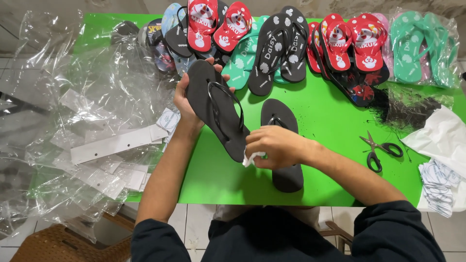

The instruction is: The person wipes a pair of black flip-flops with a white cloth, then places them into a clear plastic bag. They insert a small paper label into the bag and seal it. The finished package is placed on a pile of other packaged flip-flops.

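Note:
My left hand (187, 99) grips a plain black flip-flop (216, 109) by its toe end and holds it tilted above the green table (325, 116). My right hand (274, 145) pinches a small white cloth (252, 157) against the heel end of that flip-flop. A second plain black flip-flop (284, 145) lies flat on the table, partly hidden under my right hand and forearm.
A row of printed flip-flops (286, 43) in red, black, teal and blue lines the far edge. Black-handled scissors (378, 150) lie at right, near white paper tags (439, 187) and a white bag (439, 133). Clear plastic bags (73, 126) pile up at left.

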